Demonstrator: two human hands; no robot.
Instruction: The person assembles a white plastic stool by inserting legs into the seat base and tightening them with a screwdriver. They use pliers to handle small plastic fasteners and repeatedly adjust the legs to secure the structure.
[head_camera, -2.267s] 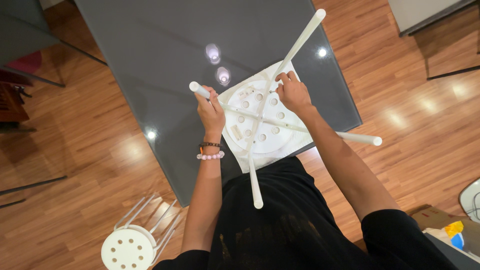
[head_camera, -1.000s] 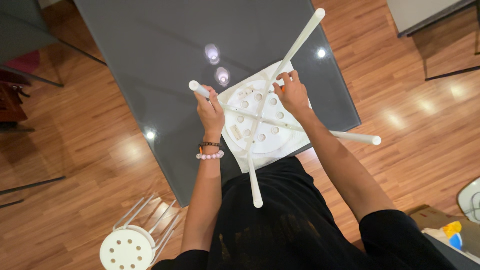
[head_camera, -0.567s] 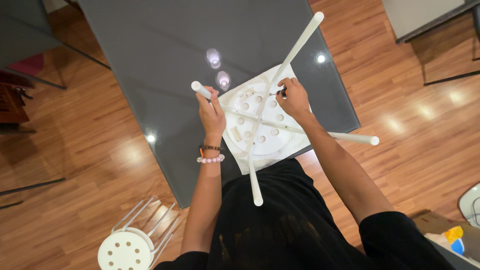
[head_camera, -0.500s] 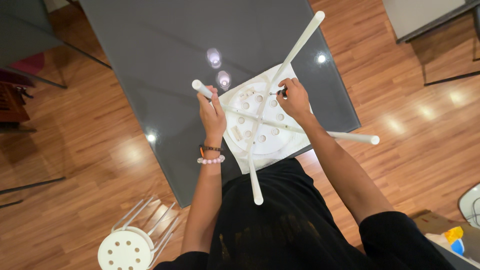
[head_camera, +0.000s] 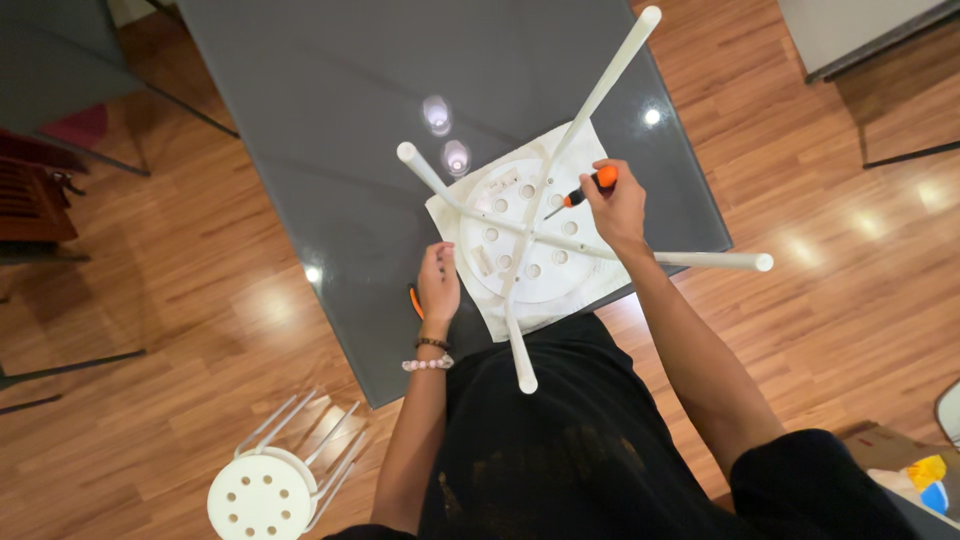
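upturned white stool (head_camera: 530, 235) on grey table (head_camera: 330, 120); right hand (head_camera: 615, 205) grips orange screwdriver (head_camera: 585, 190), left hand (head_camera: 438, 285) rests open.

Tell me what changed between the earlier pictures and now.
The left hand let go of the stool's upper-left leg and dropped toward the person, now at the seat's left edge on the table. The right hand lifted slightly and now shows an orange-handled screwdriver in its fingers. The upturned white stool, the sheet under it and the second stool on the floor stayed put.
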